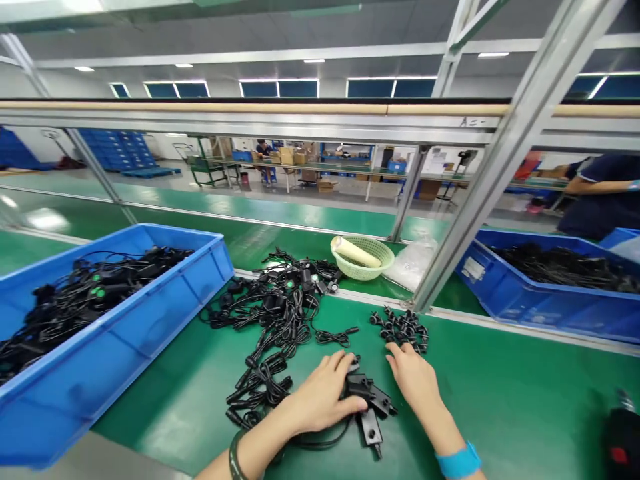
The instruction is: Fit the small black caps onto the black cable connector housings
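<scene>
A small black plastic part (pixel 367 400) with flat tabs and a cable running from it lies on the green table (pixel 525 400), right at the near edge, between the two hands. It looks matt, hard and angular, with one tab pointing toward the viewer and a thin cable looping out under the wrist. The left hand (pixel 320 393) curls over it from the left, fingers and thumb closed on its body, seemingly to pin it flat. The right hand (pixel 413 373) lies palm down just beside it, fingers loosely spread and holding nothing, its fingertips almost at a heap of small black caps (pixel 403 328), which sits close enough to pick from without reaching. A blue wristband (pixel 457 461) circles the right wrist.

To the left of the part, a tangle of black cables (pixel 277 313) with green-dotted plugs sprawls across the table. Further left, a blue bin (pixel 150 313) holds more of the same cables. Behind the tangle stands a pale green basket (pixel 367 268) with a cream roll (pixel 353 252) lying in it. To the right, past a slanted metal post (pixel 480 193), a second blue bin (pixel 540 300) also holds cables, and another person (pixel 605 193) in dark clothes stands behind it.
</scene>
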A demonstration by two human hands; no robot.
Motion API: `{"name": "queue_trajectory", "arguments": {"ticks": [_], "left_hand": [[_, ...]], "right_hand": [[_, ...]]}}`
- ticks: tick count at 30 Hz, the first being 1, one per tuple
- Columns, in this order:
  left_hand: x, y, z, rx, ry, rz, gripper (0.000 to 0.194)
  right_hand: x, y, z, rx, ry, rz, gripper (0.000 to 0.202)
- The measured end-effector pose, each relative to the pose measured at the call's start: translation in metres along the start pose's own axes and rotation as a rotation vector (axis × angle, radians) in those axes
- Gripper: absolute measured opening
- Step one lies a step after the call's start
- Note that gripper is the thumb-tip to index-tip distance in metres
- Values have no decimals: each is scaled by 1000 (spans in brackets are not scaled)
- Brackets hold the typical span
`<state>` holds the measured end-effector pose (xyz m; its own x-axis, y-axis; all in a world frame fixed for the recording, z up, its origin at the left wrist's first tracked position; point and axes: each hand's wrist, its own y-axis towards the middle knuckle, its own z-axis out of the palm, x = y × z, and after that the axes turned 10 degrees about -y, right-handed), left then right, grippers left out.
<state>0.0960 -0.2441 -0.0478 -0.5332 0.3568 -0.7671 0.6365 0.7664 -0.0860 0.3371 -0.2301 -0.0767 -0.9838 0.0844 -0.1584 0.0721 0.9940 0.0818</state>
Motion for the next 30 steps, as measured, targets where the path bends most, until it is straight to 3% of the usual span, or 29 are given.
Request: {"name": "queue_trajectory", "arguments": {"ticks": [2,4,5,7,10,13,17,20,24,27,28,30], "left_hand": [[-2,-5,-6,146,-25,36,94],[1,-3,-20,186,-7,120,85],[4,2,-30,123,37,155,74],[12,20,-56,-141,206,163,48],[30,60,-100,-509,505,-12,38],[53,95,-134,-584,542,-117,41],[79,112,-154,-568,466,-93,32],[85,105,-161,-660,386,-29,31],[67,78,-186,-989,209,83,36],[36,43,-216,-1280,-408,477,35],[23,30,-223,-1299,-631,606,33],[-1,5,-229,-1203,-897,683,31]], "right_hand": [[-4,-1,5,16,10,-12,28],[-10,-3,8,35,49,-21,28],[-13,-3,9,35,87,-23,27],[-17,-4,10,7,212,-17,24],[-19,-7,6,-87,465,-11,23],[-14,-14,-3,-142,689,-12,29],[-8,-28,-17,-189,873,-5,37],[-9,-40,-25,-201,1024,1,44],[-13,-51,-31,-183,1192,54,54],[-11,-57,-36,-194,1304,50,54],[-9,-58,-38,-200,1350,38,53],[-2,-60,-44,-205,1433,2,47]]}}
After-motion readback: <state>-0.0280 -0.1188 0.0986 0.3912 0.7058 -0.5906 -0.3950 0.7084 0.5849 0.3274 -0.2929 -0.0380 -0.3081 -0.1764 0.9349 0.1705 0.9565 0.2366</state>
